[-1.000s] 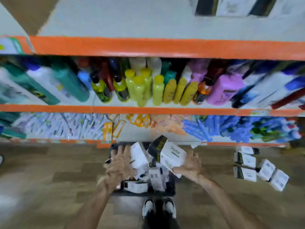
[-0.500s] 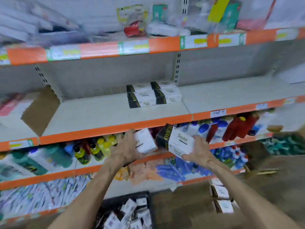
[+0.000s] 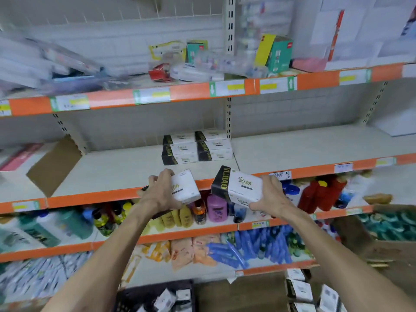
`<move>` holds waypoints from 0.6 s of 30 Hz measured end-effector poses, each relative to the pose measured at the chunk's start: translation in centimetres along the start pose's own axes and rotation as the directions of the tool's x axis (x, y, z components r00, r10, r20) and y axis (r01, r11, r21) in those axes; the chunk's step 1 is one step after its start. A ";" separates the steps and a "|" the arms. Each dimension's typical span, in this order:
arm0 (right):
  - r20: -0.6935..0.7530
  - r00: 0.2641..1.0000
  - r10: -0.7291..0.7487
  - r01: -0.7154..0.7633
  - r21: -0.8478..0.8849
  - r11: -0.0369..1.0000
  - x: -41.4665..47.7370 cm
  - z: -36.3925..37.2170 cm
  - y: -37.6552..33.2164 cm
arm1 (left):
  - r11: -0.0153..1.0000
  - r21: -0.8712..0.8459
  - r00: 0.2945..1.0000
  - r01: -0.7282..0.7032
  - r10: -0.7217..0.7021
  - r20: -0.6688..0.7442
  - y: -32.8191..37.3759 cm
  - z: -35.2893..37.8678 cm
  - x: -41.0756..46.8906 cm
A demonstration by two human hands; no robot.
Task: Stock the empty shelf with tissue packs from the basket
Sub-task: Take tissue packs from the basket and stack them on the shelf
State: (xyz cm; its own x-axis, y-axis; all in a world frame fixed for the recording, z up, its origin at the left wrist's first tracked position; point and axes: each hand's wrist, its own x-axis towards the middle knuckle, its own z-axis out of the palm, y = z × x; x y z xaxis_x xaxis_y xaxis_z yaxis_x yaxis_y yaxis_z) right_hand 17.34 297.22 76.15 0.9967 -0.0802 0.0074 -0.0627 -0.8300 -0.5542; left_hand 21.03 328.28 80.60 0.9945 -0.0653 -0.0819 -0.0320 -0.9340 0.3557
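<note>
The right hand (image 3: 272, 197) holds a tissue pack (image 3: 238, 188) that is a white soft-wrapped block with a black band at its left end. Gold letters on the band read "YUJIAO". The white top face carries 2 large green Chinese characters with a small leaf mark, and finer print below them is too small to read. The second tissue pack (image 3: 185, 186), in the left hand (image 3: 161, 192), shows mostly plain white wrap with a bit of green lettering next to the fingers.

Both packs are in the air in front of the orange front edge of the pale shelf (image 3: 112, 170), side by side and apart. Further back on that shelf sits a stack of matching packs (image 3: 195, 147), black ends facing left; their print is blurred.

Both forearms reach up and forward. The left hand's fingers curl over the top of its pack, with the thumb underneath. The right hand clasps its pack from the right end, fingers wrapped over the far side and thumb on the near lower edge.

The dark basket (image 3: 139, 296) at the bottom holds more packs. A white tag (image 3: 280, 175) on the shelf edge bears handwriting that cannot be made out.
</note>
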 end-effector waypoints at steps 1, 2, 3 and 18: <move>0.009 1.000 -0.019 0.019 -0.005 1.000 0.8 0.0 -0.2 | 1.000 0.011 1.000 0.002 -0.002 0.000 0.0 -0.2 0.5; 0.019 0.999 -0.035 0.035 -0.012 0.999 1.7 0.0 -0.4 | 1.000 0.023 1.000 0.007 -0.007 0.000 -0.1 -0.4 1.2; 0.027 0.998 -0.049 0.049 -0.022 0.999 2.8 0.0 -0.6 | 0.999 0.034 1.000 0.013 -0.013 0.002 -0.1 -0.5 2.1; 0.231 0.972 -0.051 0.041 0.049 0.998 19.4 2.8 -1.4 | 0.997 0.052 0.994 -0.050 0.045 0.098 -3.3 1.3 18.5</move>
State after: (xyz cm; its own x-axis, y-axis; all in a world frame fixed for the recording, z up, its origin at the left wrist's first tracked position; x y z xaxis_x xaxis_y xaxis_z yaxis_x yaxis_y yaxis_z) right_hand 36.88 298.38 74.69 0.9834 0.0919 -0.1567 -0.0194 -0.8045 -0.5937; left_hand 39.45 329.67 76.71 0.9776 -0.1413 -0.1563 -0.0871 -0.9466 0.3104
